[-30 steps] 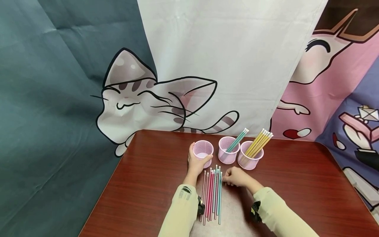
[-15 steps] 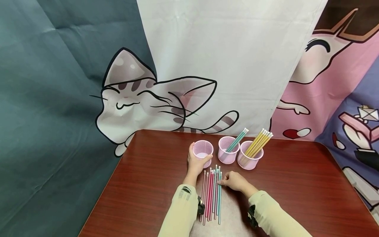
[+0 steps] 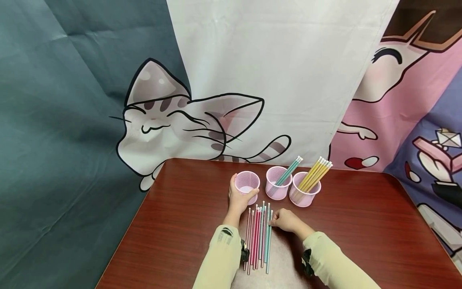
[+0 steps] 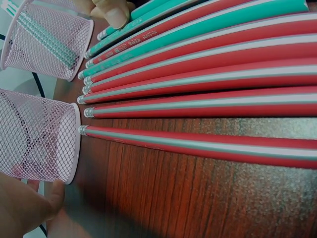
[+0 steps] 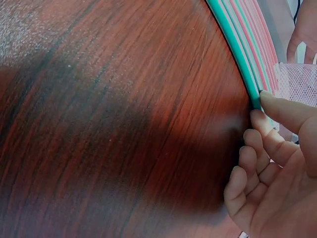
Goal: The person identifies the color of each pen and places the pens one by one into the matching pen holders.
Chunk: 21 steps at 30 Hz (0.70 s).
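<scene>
My left hand [image 3: 238, 199] grips a pink mesh pencil cup [image 3: 247, 179], thumb at the near side and fingers around the left. No pencils show inside it. Below it lies a row of red pencils [image 3: 254, 241] and green pencils, eraser ends towards the cups. My right hand [image 3: 287, 221] pinches the outermost green pencil [image 3: 269, 245] near its eraser end. In the right wrist view, thumb and index finger close on that green pencil [image 5: 241, 54], while the other fingers curl beside the tabletop. The left wrist view shows a right fingertip [image 4: 116, 17] on the green pencils.
Two more pink mesh cups stand to the right: a middle cup [image 3: 273, 192] with several green pencils [image 3: 288, 171], and a right cup [image 3: 301, 200] with several yellow pencils [image 3: 315, 175]. A dark red wooden table [image 3: 361, 224] lies beneath, against a cartoon-printed cloth [image 3: 288, 80].
My right hand moved left to the row's edge, then took the outermost green pencil and shifted its eraser end slightly right. My left hand and the cups have stayed in place.
</scene>
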Motion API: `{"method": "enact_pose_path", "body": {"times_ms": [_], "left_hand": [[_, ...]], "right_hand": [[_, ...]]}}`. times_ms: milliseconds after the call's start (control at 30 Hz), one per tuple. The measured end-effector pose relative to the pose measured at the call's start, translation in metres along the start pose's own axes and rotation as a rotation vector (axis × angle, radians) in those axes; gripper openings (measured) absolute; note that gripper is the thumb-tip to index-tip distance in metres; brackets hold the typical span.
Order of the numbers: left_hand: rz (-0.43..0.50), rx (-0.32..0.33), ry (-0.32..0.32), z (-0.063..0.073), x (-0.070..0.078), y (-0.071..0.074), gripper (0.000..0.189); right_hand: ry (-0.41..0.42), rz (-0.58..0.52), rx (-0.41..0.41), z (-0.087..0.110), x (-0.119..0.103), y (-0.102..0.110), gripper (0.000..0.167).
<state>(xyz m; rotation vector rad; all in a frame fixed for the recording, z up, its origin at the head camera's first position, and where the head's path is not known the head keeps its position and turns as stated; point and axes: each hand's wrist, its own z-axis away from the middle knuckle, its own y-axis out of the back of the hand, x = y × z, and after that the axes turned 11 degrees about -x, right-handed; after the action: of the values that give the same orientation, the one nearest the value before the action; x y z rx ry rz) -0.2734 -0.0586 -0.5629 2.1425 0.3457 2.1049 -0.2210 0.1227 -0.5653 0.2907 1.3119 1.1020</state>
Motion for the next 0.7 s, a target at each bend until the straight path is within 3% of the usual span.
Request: {"method": "enact_pose_path", "body": {"times_ms": [367,700], "left_hand": [[0.0,0.003,-0.002,-0.0003,-0.0004,-0.0004,0.097],[0.0,-0.003,-0.002,0.0011,0.0016,0.0005,0.097]], "right_hand": [[-0.141,-0.027,-0.019,0.0015,-0.0041,0.0021,0.025],[-0.235,0.009,-0.036,0.0038,-0.0067,0.003,0.034]]}}
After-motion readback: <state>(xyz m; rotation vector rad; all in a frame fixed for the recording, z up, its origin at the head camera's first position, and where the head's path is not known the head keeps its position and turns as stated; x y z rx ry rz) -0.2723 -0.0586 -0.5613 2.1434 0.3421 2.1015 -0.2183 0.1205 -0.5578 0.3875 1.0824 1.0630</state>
